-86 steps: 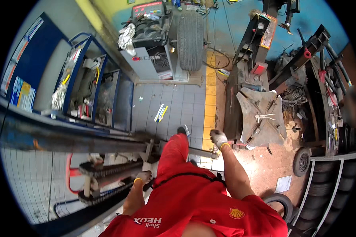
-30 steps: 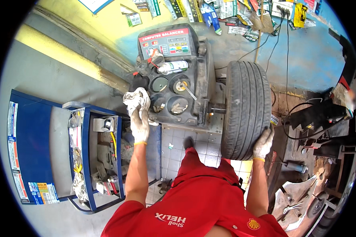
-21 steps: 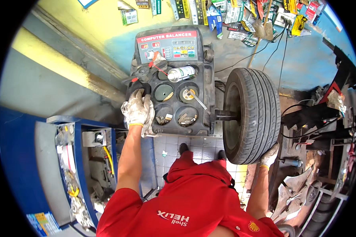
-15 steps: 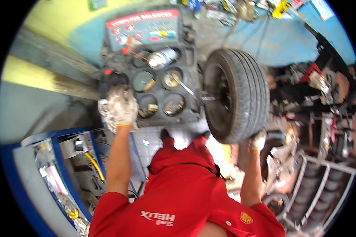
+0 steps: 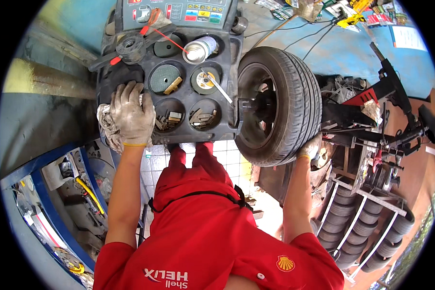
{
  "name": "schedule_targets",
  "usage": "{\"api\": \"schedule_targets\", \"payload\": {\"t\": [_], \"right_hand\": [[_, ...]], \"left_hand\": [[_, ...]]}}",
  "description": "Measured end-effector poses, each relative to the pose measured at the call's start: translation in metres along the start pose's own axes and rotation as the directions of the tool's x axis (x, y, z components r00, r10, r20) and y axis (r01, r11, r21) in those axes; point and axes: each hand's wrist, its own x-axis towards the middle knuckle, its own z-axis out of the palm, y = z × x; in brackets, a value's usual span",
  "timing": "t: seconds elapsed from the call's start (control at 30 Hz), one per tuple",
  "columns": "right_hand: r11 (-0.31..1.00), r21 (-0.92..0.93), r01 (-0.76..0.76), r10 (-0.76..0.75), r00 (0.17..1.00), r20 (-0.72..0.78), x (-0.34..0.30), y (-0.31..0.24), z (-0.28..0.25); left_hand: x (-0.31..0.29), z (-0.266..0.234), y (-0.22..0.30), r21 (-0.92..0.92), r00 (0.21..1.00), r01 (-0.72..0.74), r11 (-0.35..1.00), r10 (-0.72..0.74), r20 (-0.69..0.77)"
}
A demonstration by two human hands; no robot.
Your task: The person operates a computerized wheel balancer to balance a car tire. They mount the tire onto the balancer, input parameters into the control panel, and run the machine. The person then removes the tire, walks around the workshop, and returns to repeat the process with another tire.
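My left hand [image 5: 134, 113], in a soiled work glove with a yellow cuff, lies flat with fingers stretched over a crumpled greyish rag [image 5: 109, 126]. Both are at the left front corner of a dark wheel balancer tray [image 5: 233, 126]. On the machine's right side stands an upright wheel with a black tyre [image 5: 298, 96]. My gloved right hand [image 5: 310, 146] is against the lower right of its tread; its fingers are mostly hidden. Near my left hand a black hub clamp with red-tipped arms [image 5: 130, 47] lies on the tray.
The tray's round pockets hold a spray can [image 5: 201, 50], a green disc [image 5: 164, 77], a yellow-and-white disc [image 5: 204, 83] and small metal weights [image 5: 203, 118]. Behind is a control panel [image 5: 181, 18]. A tyre rack [image 5: 367, 195] stands at right, a blue-framed shelf [image 5: 50, 203] at left.
My view has shifted, so the tray and wheel sit further left and higher, and the picture is sharper. Both hands keep about the same places on the rag and tyre.
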Motion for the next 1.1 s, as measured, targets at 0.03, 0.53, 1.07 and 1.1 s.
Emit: {"api": "schedule_targets", "payload": {"t": [0.03, 0.53, 1.07, 1.1], "right_hand": [[0.996, 0.062, -0.063, 0.061, 0.998, 0.024, -0.004, 0.001, 0.001], [0.686, 0.525, -0.504, 0.53, 0.84, 0.115, -0.075, -0.012, -0.01], [0.392, 0.639, -0.662, 0.547, 0.726, 0.417, -0.069, 0.111, -0.026], [0.366, 0.639, -0.677, 0.542, 0.713, 0.445, -0.07, 0.112, -0.026]], "left_hand": [[0.0, -0.001, 0.001, 0.022, 1.0, -0.002, 1.0, 0.002, -0.005], [0.002, 0.004, 0.005, 0.054, 1.0, -0.03, 0.998, 0.03, -0.007], [0.004, 0.002, 0.015, 0.084, 0.997, 0.013, 0.996, -0.019, 0.073], [0.003, 0.003, 0.016, 0.094, 0.997, 0.013, 0.995, -0.02, 0.074]]}}
